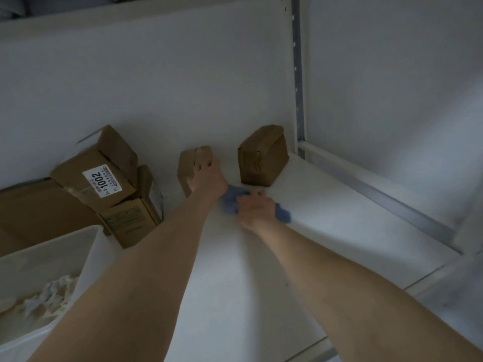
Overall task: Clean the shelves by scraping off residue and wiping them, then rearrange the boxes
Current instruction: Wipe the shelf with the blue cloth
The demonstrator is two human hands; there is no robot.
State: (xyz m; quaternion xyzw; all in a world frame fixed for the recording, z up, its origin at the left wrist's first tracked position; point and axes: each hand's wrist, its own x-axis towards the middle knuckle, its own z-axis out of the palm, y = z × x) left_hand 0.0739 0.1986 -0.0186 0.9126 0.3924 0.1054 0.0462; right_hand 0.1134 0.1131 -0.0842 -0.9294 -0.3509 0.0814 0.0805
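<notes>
I'm wiping: my right hand (252, 209) curls its fingers round the blue cloth (283, 215), pressed on the shelf (339, 210) towards its far right. My left hand (209, 178) grips the small brown box (187, 165) just left of it, fingers over its top. Next, I reckon: shift it, wipe beneath.

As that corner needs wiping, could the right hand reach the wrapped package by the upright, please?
Probably yes: the right hand, holding the blue cloth, lies just before the wrapped package with nothing between.
</notes>
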